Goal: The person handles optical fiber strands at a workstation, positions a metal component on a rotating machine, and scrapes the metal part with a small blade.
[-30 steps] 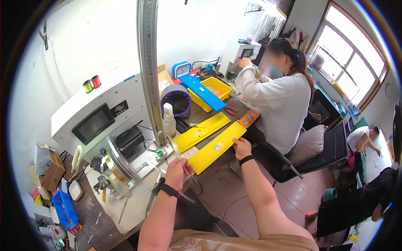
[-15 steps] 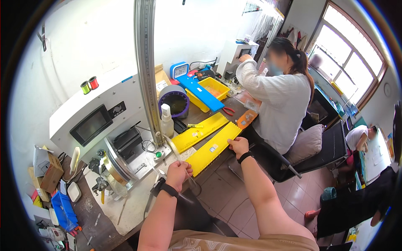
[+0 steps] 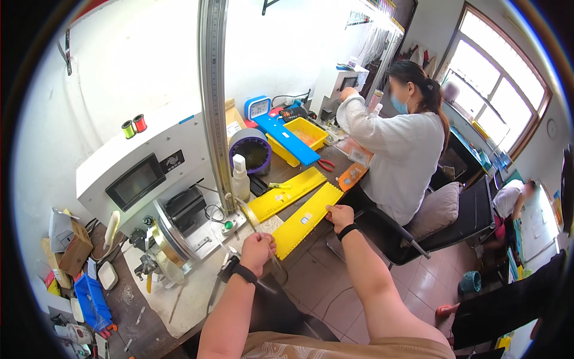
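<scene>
A long yellow board with notched edges (image 3: 312,218) slants in front of me, with a small pale label near its middle. My right hand (image 3: 341,218) is closed, thumb and fingers pinching its far right end. At the near left end my left hand (image 3: 258,249) is closed on the board, its fingertips partly hidden. A second yellow board (image 3: 287,194) lies on the table just behind, a small yellow tool (image 3: 279,185) resting on it. Beside my left hand stands the machine's upright metal rail (image 3: 214,107).
A white machine (image 3: 134,173) with a dark screen fills the left. Behind the boards are a spray bottle (image 3: 240,179), a purple-rimmed tub (image 3: 250,153), a blue board (image 3: 287,140) and red-handled pliers (image 3: 326,164). A seated co-worker (image 3: 397,143) is at the right.
The view has shifted slightly, so the machine and table sit a little lower and further right. Both hands keep their hold on the yellow board. The co-worker's head has turned slightly.
</scene>
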`<state>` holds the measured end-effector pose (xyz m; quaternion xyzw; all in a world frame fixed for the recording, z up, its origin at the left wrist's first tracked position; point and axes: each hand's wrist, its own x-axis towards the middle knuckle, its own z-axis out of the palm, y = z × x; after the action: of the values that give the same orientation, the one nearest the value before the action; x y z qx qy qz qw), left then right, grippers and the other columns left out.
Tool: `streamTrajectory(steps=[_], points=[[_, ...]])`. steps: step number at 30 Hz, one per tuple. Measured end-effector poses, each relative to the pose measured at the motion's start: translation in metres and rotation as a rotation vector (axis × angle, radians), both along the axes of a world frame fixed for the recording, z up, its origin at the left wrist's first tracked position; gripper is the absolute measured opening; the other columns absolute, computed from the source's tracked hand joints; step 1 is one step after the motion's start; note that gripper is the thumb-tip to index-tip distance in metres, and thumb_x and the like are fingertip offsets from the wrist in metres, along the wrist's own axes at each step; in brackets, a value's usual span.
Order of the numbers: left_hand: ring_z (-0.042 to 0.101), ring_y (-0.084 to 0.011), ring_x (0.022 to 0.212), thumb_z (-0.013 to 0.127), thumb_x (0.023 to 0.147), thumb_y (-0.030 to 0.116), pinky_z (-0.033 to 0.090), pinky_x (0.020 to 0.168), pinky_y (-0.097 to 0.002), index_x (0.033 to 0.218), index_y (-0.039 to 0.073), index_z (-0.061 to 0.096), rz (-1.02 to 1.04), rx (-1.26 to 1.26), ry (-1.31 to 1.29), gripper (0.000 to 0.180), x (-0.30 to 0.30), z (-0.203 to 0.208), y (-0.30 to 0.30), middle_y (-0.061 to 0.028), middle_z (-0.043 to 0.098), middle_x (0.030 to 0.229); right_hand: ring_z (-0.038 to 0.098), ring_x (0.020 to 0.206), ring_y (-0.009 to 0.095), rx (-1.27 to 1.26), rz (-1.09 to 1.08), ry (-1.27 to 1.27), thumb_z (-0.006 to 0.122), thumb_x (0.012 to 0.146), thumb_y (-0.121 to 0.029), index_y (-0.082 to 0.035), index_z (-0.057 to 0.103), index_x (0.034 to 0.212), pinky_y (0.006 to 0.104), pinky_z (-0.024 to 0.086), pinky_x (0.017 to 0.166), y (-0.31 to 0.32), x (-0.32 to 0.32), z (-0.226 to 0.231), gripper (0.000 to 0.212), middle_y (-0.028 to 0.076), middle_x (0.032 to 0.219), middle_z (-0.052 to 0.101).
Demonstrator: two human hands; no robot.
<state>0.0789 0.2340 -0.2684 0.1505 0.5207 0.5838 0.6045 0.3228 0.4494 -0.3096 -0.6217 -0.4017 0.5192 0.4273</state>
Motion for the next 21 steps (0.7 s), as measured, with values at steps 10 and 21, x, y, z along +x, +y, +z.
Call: streamTrajectory(steps=[10, 21], points=[[0.069, -0.0221, 0.088, 0.056, 0.104, 0.010, 0.061, 0.084, -0.0353, 0.108, 0.000, 0.061, -0.033, -0.002, 0.050, 0.013, 0.0013, -0.0006, -0.0010, -0.0120, 0.067, 0.101, 0.064, 0.070, 0.015, -0.011, 0.099, 0.102, 0.072, 0.094, -0.003, 0.001, 0.070, 0.091, 0.0289, 0.056, 0.067, 0.0032, 0.0070, -0.0050, 0.005, 0.005, 0.084, 0.069], [0.067, -0.0169, 0.086, 0.061, 0.103, 0.013, 0.057, 0.081, -0.0313, 0.109, -0.001, 0.062, -0.051, 0.043, 0.015, 0.015, 0.0058, 0.0016, -0.0016, -0.0087, 0.069, 0.100, 0.062, 0.068, 0.015, -0.024, -0.014, 0.112, 0.073, 0.093, -0.004, -0.001, 0.068, 0.090, 0.0290, 0.055, 0.064, -0.0004, 0.0012, -0.0082, 0.007, 0.005, 0.082, 0.067]])
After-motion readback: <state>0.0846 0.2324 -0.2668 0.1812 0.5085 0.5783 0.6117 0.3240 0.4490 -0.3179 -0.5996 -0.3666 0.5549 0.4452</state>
